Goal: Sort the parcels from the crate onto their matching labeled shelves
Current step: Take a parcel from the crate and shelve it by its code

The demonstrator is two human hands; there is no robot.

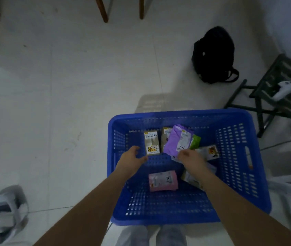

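Inside the blue perforated plastic crate, my right hand pinches the purple plastic mailer parcel, long axis pointing away; left hand open nearby.

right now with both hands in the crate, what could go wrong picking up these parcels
1. The right hand pinches the purple parcel, which overlaps the green parcel and a brown one; lifting it may shift those.
2. The handwritten labels are small and the light is dim, so a shelf code could be misread.
3. The left hand hovers near the brown parcel without gripping it; carrying two at once might mix their shelves.
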